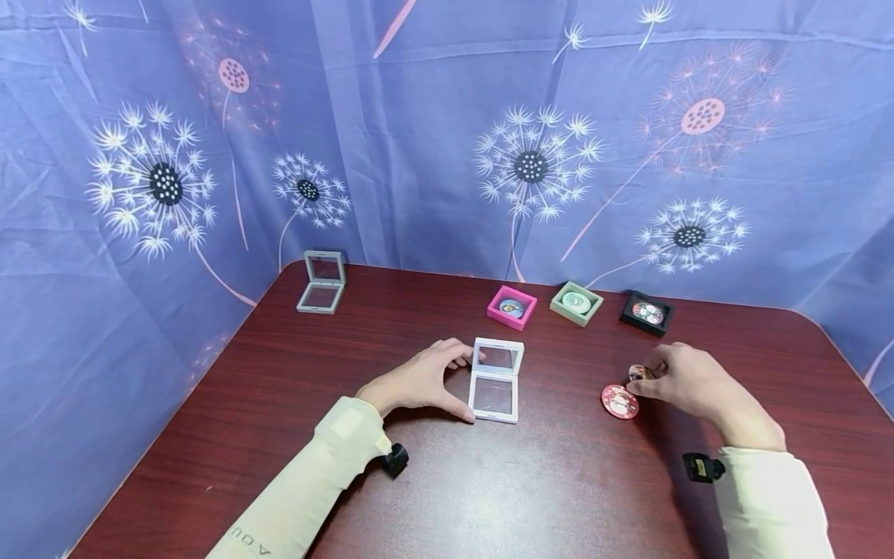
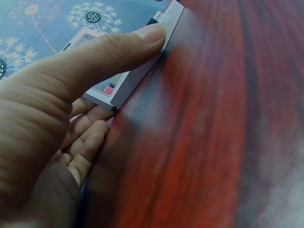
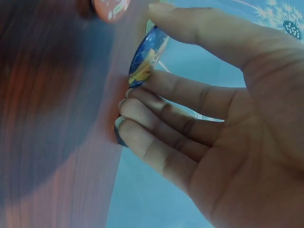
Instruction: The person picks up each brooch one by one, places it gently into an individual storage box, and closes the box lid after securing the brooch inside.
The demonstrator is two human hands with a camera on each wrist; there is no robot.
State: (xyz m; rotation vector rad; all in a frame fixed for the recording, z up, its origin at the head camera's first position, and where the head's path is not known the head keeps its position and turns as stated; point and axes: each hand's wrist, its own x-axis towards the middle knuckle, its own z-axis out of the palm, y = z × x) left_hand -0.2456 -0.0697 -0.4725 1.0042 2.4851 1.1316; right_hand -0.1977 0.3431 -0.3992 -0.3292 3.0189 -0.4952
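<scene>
My left hand (image 1: 426,380) spans the left side of a white hinged display frame (image 1: 494,419) with clear panes, standing unfolded on the table. In the left wrist view, the thumb (image 2: 147,34) lies on the frame's edge and the fingers curl at its other end. My right hand (image 1: 694,388) pinches a small round badge (image 1: 638,373) between thumb and fingertips. Blue and yellow show on this badge (image 3: 146,59) in the right wrist view, tilted on edge. A red round badge (image 1: 620,402) lies flat on the table right beside the right thumb.
Toward the back edge stand a pink frame (image 1: 494,312), a green frame (image 1: 560,309) and a black frame (image 1: 628,319), each with a round badge inside. An unfolded grey frame (image 1: 320,310) sits at the far left corner. A patterned blue cloth (image 1: 419,155) hangs behind the dark red table (image 1: 447,497).
</scene>
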